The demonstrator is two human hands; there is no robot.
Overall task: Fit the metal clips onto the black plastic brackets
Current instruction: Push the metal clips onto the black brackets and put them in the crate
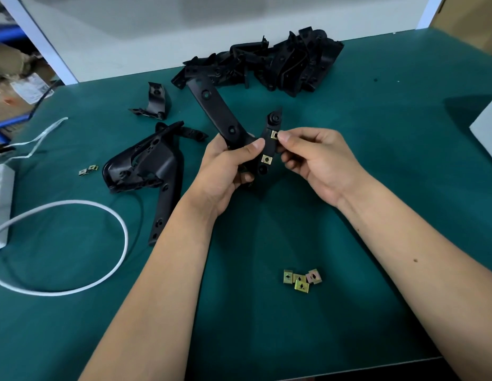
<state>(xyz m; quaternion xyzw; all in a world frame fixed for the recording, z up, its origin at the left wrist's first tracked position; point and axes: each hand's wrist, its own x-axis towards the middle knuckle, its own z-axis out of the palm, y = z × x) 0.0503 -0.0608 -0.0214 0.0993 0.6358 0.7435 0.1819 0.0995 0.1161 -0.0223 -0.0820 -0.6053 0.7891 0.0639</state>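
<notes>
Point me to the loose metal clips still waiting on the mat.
Head view: a small heap of loose metal clips lies on the green mat, between the forearms.

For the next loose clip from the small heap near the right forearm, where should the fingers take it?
Judging by the pile of clips, take the rightmost clip: it lies at the heap's edge. Pinch its two outer edges from above; its flat face points up.

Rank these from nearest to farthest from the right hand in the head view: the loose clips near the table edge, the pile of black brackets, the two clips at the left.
From the right hand:
1. Loose clips, below it, toward the person.
2. Pile of black brackets, above it at the back.
3. Two clips, far left near the cable.
</notes>
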